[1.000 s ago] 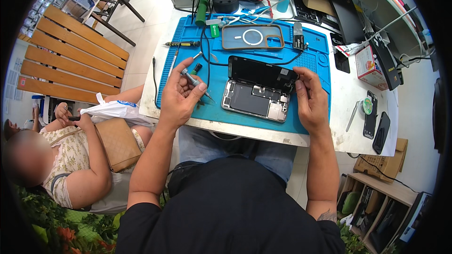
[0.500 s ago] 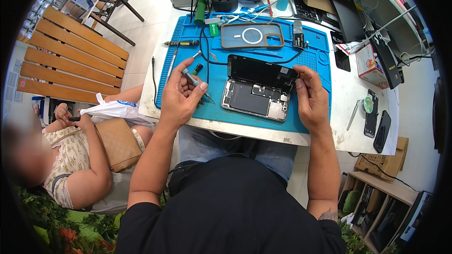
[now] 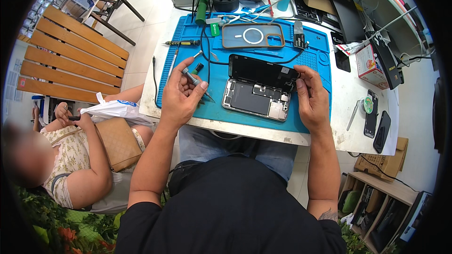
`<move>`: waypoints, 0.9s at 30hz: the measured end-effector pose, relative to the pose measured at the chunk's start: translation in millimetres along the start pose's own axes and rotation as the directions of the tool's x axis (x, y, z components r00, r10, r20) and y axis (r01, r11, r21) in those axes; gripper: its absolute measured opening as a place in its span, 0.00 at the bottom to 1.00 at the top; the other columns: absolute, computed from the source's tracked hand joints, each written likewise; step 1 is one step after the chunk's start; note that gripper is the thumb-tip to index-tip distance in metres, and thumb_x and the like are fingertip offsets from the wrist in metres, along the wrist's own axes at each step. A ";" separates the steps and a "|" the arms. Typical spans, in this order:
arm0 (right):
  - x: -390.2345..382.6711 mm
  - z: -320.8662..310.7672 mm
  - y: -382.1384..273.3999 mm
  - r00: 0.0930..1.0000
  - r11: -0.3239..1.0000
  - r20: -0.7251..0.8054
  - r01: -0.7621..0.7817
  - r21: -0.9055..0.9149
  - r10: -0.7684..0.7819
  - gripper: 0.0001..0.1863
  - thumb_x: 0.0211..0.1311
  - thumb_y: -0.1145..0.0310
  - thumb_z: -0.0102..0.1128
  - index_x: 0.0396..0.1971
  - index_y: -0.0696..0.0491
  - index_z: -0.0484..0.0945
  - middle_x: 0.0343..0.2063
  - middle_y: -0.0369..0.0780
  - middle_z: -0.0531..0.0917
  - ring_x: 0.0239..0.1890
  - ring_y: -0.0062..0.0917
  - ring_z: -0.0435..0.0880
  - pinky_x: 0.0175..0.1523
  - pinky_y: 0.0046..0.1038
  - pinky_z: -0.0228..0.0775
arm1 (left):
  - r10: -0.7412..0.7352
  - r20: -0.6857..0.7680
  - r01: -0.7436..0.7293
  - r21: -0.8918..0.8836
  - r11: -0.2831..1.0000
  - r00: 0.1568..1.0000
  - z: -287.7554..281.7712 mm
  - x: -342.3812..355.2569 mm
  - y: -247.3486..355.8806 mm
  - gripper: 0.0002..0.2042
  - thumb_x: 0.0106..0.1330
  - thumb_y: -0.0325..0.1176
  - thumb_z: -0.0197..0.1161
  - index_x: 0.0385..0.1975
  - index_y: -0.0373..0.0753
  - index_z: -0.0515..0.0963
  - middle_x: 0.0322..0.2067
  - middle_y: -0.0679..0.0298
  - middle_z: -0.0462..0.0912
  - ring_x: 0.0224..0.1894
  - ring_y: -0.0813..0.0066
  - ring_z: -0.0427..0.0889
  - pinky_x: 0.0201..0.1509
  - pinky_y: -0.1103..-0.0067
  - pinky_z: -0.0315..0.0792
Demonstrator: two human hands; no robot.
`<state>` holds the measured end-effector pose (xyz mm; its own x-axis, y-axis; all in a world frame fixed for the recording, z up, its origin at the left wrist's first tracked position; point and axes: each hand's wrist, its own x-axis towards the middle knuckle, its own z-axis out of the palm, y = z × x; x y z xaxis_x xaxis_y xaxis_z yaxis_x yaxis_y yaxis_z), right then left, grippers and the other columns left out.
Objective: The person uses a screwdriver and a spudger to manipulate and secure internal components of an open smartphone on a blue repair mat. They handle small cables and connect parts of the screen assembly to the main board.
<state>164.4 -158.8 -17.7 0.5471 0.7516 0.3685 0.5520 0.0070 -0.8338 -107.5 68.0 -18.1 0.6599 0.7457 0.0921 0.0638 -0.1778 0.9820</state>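
An opened phone [image 3: 249,95] lies on the blue work mat [image 3: 197,117], its battery and circuit parts bare. Its black screen panel [image 3: 256,74] is raised along the far side, tilted up from the body. My right hand [image 3: 311,99] pinches the right end of that panel between thumb and fingers. In my left hand [image 3: 181,95] is a slim grey precision screwdriver [image 3: 190,77], its thin tip pointing down to the right, short of the phone. A small green-and-black tool [image 3: 198,68] lies just beyond the left hand.
A clear phone case with a brown rim [image 3: 253,35] lies behind the phone. A yellow-and-black screwdriver [image 3: 183,43] and black cables are at the mat's left. Other phones [image 3: 382,131] lie at the table's right. A seated person [image 3: 80,160] is close on my left.
Both hands keep their places, the left with the screwdriver and the right on the raised screen panel. The view shifts only very slightly.
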 end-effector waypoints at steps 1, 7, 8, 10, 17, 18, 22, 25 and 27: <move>0.1 0.2 -0.1 1.000 1.000 -0.001 0.002 0.002 -0.002 0.17 0.83 0.80 0.56 0.65 0.56 0.80 0.47 0.45 0.91 0.49 0.28 0.92 0.57 0.29 0.82 | 0.000 0.000 0.000 0.000 1.000 1.000 -0.2 -0.1 -0.3 0.36 0.76 0.25 0.74 0.80 0.31 0.64 0.43 0.66 0.84 0.43 0.85 0.82 0.50 0.86 0.78; -0.1 0.6 1.3 1.000 1.000 -0.018 0.020 -0.002 -0.020 0.17 0.83 0.80 0.57 0.65 0.55 0.81 0.47 0.45 0.91 0.48 0.28 0.92 0.57 0.29 0.82 | 0.003 -0.008 -0.003 0.009 1.000 1.000 1.6 -0.8 1.5 0.35 0.76 0.24 0.73 0.80 0.32 0.64 0.43 0.66 0.84 0.43 0.84 0.82 0.50 0.86 0.77; -0.3 0.8 0.8 0.999 1.000 -0.026 0.028 -0.008 -0.028 0.17 0.82 0.80 0.57 0.65 0.55 0.81 0.47 0.45 0.91 0.48 0.28 0.92 0.56 0.29 0.81 | 0.001 -0.014 0.000 0.018 1.000 1.000 1.1 -1.6 1.8 0.35 0.77 0.24 0.73 0.80 0.32 0.64 0.43 0.66 0.84 0.43 0.84 0.82 0.50 0.85 0.77; 0.0 -1.4 1.7 0.999 1.000 -0.025 0.026 -0.010 -0.026 0.17 0.82 0.80 0.57 0.65 0.54 0.81 0.46 0.46 0.91 0.46 0.29 0.92 0.55 0.29 0.81 | 0.005 -0.004 -0.005 0.019 1.000 1.000 4.0 1.3 2.1 0.35 0.77 0.22 0.72 0.81 0.34 0.64 0.43 0.66 0.84 0.43 0.84 0.82 0.49 0.85 0.77; 2.3 -1.9 -4.2 0.999 0.999 -0.010 -0.036 0.036 0.036 0.17 0.80 0.80 0.56 0.64 0.53 0.80 0.46 0.48 0.90 0.43 0.40 0.93 0.50 0.36 0.82 | 0.201 -0.036 -0.203 -0.085 0.975 0.979 19.9 -1.2 25.5 0.39 0.80 0.21 0.67 0.86 0.39 0.54 0.46 0.60 0.86 0.45 0.77 0.85 0.51 0.79 0.83; 3.1 -1.3 -3.8 0.999 0.999 -0.003 -0.034 0.039 0.034 0.17 0.80 0.80 0.56 0.64 0.53 0.80 0.47 0.48 0.90 0.43 0.42 0.93 0.50 0.37 0.82 | 0.248 -0.011 -0.248 -0.089 0.965 0.969 25.5 0.1 30.5 0.41 0.79 0.22 0.69 0.87 0.39 0.53 0.48 0.58 0.86 0.46 0.77 0.86 0.55 0.79 0.84; 3.0 -1.1 1.4 1.000 0.999 -0.018 0.008 0.034 -0.007 0.17 0.80 0.80 0.57 0.64 0.53 0.79 0.48 0.49 0.90 0.44 0.45 0.93 0.50 0.39 0.83 | 0.422 0.051 -0.419 -0.052 0.906 0.905 67.3 9.3 35.8 0.40 0.76 0.21 0.73 0.84 0.39 0.58 0.51 0.56 0.88 0.49 0.78 0.88 0.53 0.79 0.84; 4.2 -0.2 1.0 1.000 0.999 -0.014 0.013 0.044 -0.013 0.17 0.81 0.80 0.56 0.64 0.54 0.79 0.48 0.50 0.90 0.44 0.46 0.93 0.50 0.39 0.83 | 0.426 0.149 -0.422 -0.058 0.905 0.893 97.6 15.4 33.0 0.37 0.77 0.21 0.72 0.82 0.39 0.62 0.50 0.58 0.88 0.46 0.78 0.89 0.50 0.80 0.84; 5.3 0.5 0.9 1.000 0.997 -0.018 0.024 0.068 -0.023 0.17 0.81 0.80 0.56 0.64 0.54 0.79 0.47 0.51 0.90 0.44 0.46 0.93 0.50 0.39 0.83 | 0.441 0.177 -0.444 -0.027 0.896 0.880 110.8 21.0 27.3 0.36 0.77 0.20 0.72 0.82 0.39 0.63 0.49 0.59 0.88 0.43 0.78 0.89 0.49 0.81 0.84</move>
<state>167.5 -154.5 -16.7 0.5457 0.7393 0.3945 0.5207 0.0698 -0.8509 -8.9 7.7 -7.7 0.7415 0.4637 0.4850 -0.2562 -0.4724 0.8433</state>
